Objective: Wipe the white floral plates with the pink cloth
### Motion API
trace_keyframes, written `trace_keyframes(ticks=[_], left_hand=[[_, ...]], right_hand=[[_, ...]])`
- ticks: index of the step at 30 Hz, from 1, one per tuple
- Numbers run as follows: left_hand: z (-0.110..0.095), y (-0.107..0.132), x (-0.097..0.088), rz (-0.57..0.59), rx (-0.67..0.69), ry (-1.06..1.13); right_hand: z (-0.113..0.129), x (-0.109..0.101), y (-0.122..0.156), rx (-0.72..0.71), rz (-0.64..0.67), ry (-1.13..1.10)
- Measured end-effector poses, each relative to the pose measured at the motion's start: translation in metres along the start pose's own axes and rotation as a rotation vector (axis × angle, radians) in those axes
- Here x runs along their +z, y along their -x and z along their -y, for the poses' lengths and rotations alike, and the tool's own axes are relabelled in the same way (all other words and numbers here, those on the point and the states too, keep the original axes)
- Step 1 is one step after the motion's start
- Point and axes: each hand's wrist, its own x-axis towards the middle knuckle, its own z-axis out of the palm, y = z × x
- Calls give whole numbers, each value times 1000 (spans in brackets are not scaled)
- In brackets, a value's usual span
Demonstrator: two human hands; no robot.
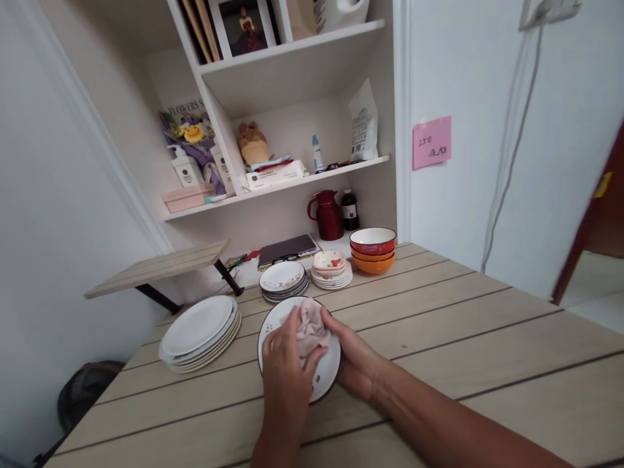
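A white plate (pixel 324 383) with a dark rim and small flower prints is held up above the table, tilted toward me. My right hand (pixel 353 357) grips its right edge, thumb on top and the other fingers hidden underneath. On the plate's face lies a crumpled pale pink cloth (pixel 312 325). My left hand (pixel 287 364) is closed round the cloth, its fingers bent over the left side and the thumb reaching below it. The right thumb comes close to the cloth; whether it touches is unclear.
Large white plates (pixel 197 325) are stacked at left. Behind my hands stand patterned plates (pixel 283 276), small dishes (pixel 331 270) and red and orange bowls (pixel 373 250). A raised wooden shelf (pixel 160 266), a laptop (pixel 287 249) and a red jug (pixel 329 214) are farther back.
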Motion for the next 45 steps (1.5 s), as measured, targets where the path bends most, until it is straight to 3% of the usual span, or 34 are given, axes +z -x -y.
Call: trace_keyframes(ticks=[5, 10, 15, 20, 22, 26, 29, 32, 34, 37, 41, 43, 45], left_hand=[[-3, -2, -2, -48, 77, -291], [-7, 0, -3, -77, 59, -277], [-6, 1, -2, -6, -102, -233], [2, -2, -11, -110, -385, -344], [6, -3, -13, -122, -415, -328], [8, -2, -6, -72, -213, -106], [1, 1, 2, 80, -34, 59], [-10, 3, 7, 250, 21, 188], [-15, 5, 8, 272, 13, 243], [-16, 5, 8, 171, -57, 268], [-10, 4, 8, -27, -351, 277], [-8, 3, 5, -75, -480, 196], [-6, 2, 1, -72, -494, 64]], right_hand=[[-2, -6, -4, -29, -77, 74], [-4, -5, -3, -17, -99, 125], [-6, -6, -3, -16, -130, 167], [-7, -5, -2, 11, -96, 147], [-7, -4, -1, 14, -98, 150], [-5, -4, -1, 0, -116, 157], [-1, -6, -1, -2, -115, 169], [3, -9, -2, 24, -66, 127], [5, -10, -3, 18, -60, 95], [6, -10, -4, 3, -66, 98], [2, -8, -3, -18, -25, 130], [0, -6, -2, -23, -10, 143], [-3, -5, -2, -21, 0, 147]])
